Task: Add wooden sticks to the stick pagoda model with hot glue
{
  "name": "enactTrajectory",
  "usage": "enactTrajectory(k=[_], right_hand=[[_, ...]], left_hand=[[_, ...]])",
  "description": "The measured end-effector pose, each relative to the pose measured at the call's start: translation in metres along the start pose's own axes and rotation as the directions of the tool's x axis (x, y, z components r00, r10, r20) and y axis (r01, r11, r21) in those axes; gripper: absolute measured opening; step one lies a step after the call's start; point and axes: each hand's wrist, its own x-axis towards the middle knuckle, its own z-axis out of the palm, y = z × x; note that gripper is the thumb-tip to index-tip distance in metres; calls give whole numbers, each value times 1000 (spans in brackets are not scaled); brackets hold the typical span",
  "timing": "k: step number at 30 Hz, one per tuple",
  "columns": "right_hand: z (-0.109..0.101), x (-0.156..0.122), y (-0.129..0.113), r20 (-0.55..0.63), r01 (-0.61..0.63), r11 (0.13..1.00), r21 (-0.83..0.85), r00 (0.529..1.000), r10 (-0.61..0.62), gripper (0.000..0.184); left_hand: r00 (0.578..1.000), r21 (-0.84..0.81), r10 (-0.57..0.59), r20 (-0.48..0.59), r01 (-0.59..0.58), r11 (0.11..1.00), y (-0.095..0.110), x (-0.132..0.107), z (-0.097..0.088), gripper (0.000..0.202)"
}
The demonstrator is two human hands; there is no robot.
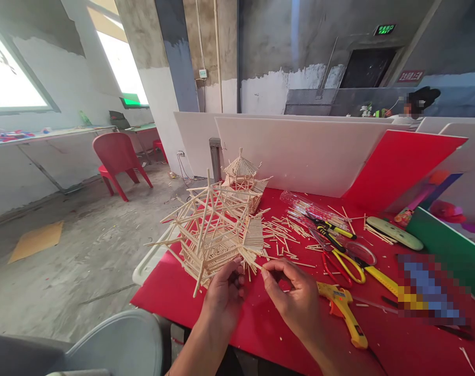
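The right hand is pinching a stick between thumb and forefinger, beside the stick model, which is standing at the bench's left edge, toward the near left corner. The left hand is curling at the model's near side; whether it is gripping anything, I cannot tell. The person seems to be fitting that stick. The next move is probably calling for careful alignment, perhaps glue: the glue gun is lying toward the near edge.

Patchy wall — bright windows — red chair, grey floor.
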Motion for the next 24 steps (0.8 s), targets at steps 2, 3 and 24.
enactTrajectory(k=[2, 3, 24], right_hand=[[0, -1, 0, 2, 0, 1000, 2, 1000, 0, 6], [-1, -2, 1, 4, -5, 1000, 4, 1000, 5, 6], [-6, -17, 6, 39, -37, 998, 41, 999, 36, 7]], left_hand=[[1000, 4, -1, -12, 1, 1000, -1, -1, -2, 8], [1000, 10, -1, -16, 1, 1000, -1, -2, -3, 9], [960, 339, 251, 124, -279, 898, -22, -16, -33, 19]])
